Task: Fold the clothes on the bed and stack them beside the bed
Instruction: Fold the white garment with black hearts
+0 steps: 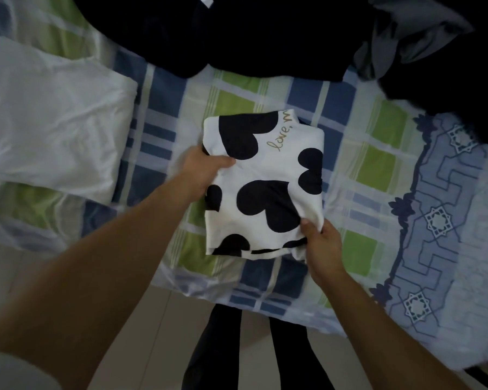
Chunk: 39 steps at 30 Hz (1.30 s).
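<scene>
A folded white garment with black hearts (268,167) lies in a compact rectangle on the checked bed sheet (378,170), near the bed's front edge. My left hand (202,171) grips its left edge, thumb on top and fingers underneath. My right hand (323,243) pinches its near right corner. A folded white garment (48,125) lies flat on the bed at the left. A heap of dark unfolded clothes (237,32) covers the far side, with a grey garment (412,35) at the upper right.
A blue patterned cloth (445,235) covers the bed's right part. Pale tiled floor (141,327) shows below the bed edge, with my dark trouser legs (217,347) standing against it.
</scene>
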Tool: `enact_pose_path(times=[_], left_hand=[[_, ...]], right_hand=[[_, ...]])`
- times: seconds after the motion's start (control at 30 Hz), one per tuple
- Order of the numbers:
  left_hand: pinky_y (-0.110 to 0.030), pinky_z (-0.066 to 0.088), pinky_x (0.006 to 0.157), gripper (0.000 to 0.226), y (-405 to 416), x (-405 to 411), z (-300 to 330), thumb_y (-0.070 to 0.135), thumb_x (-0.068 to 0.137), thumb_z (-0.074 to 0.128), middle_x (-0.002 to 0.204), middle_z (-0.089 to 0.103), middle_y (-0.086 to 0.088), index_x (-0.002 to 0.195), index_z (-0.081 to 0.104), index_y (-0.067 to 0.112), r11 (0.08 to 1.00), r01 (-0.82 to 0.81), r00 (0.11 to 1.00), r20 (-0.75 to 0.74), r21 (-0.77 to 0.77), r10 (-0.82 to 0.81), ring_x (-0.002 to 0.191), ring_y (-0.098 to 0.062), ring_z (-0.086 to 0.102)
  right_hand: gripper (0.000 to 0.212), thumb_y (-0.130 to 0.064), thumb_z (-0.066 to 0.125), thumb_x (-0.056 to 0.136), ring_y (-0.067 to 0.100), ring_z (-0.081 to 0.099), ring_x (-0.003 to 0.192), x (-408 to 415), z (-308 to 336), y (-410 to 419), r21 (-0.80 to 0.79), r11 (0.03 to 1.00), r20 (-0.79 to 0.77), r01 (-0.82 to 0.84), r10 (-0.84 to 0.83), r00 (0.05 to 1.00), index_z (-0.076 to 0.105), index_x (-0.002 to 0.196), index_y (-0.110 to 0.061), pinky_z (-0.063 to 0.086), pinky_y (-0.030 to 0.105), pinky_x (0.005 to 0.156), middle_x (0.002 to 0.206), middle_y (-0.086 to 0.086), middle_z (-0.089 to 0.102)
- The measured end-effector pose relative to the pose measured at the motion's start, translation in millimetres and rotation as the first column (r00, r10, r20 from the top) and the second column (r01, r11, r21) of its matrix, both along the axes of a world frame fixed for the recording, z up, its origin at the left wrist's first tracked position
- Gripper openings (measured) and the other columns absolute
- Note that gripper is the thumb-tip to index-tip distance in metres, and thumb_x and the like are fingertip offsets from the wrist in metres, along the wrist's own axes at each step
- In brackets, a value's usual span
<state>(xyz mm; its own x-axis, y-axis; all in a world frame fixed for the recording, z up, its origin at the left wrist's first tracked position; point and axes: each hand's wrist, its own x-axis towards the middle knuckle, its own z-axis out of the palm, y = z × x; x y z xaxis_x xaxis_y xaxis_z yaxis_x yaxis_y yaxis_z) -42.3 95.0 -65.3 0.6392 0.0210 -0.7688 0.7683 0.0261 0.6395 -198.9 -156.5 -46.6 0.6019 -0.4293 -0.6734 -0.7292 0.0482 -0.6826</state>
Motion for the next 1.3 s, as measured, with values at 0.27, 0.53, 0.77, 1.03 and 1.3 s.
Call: enact_pose_path(times=[0.27, 0.53, 0.77, 1.03, 1.3], left_hand=[[-0.05, 0.061, 0.085, 0.022, 82.1, -23.8, 65.2, 0.009, 0.084, 0.08, 0.102, 0.08, -0.004, 0.103, 0.078, 0.02, 0.93, -0.364, 0.918, 0.143, -0.058, 0.369, 0.095, -0.027, 0.077], [-0.048, 0.063, 0.079, 0.04, 245.1, -23.2, 137.1, 0.012, 0.083, 0.081, 0.114, 0.077, -0.009, 0.122, 0.071, 0.014, 0.776, -0.621, 0.735, 0.26, -0.112, 0.626, 0.101, -0.03, 0.075], [-0.046, 0.063, 0.077, 0.044, 330.4, -13.1, 65.2, 0.024, 0.088, 0.08, 0.114, 0.077, -0.008, 0.128, 0.065, 0.015, 0.58, -0.809, 0.575, 0.082, -0.094, 0.814, 0.099, -0.029, 0.076], [-0.051, 0.062, 0.077, 0.081, 305.8, -35.8, 25.1, 0.031, 0.07, 0.093, 0.127, 0.072, -0.002, 0.139, 0.052, 0.026, 0.711, -0.678, 0.703, 0.12, -0.184, 0.701, 0.11, -0.029, 0.073], [-0.046, 0.064, 0.073, 0.075, 264.4, -58.0, 19.2, 0.014, 0.073, 0.087, 0.12, 0.07, 0.006, 0.137, 0.049, 0.028, 0.667, -0.744, 0.667, 0.121, 0.04, 0.736, 0.105, -0.022, 0.071]], right_hand=[[0.015, -0.028, 0.062, 0.102, 0.012, 0.075, 0.083, 80.4, 80.6, 45.1, -0.082, 0.927, 0.118, -0.365, 0.373, 0.92, 0.076, 0.1, -0.033, 0.056, 0.026, 0.07, 0.092, -0.01, 0.079], [0.024, -0.028, 0.061, 0.102, -0.001, 0.07, 0.074, 206.2, 138.7, 185.7, -0.138, 0.635, 0.282, -0.76, 0.761, 0.584, 0.076, 0.091, -0.044, 0.049, 0.01, 0.06, 0.084, -0.015, 0.076], [0.016, -0.016, 0.062, 0.099, 0.009, 0.065, 0.069, 297.3, 58.7, 304.0, -0.195, 0.429, 0.176, -0.882, 0.9, 0.399, 0.076, 0.093, -0.021, 0.053, 0.025, 0.063, 0.08, -0.001, 0.071], [0.019, -0.032, 0.075, 0.084, 0.008, 0.063, 0.076, 293.8, 4.7, 310.3, -0.394, 0.39, 0.017, -0.832, 0.908, 0.418, 0.068, 0.095, -0.019, 0.045, 0.025, 0.058, 0.085, -0.008, 0.067], [0.009, -0.013, 0.066, 0.089, 0.022, 0.07, 0.083, 317.4, 21.2, 333.1, -0.397, 0.402, 0.059, -0.825, 0.908, 0.414, 0.074, 0.091, -0.008, 0.056, 0.033, 0.071, 0.094, 0.014, 0.074]])
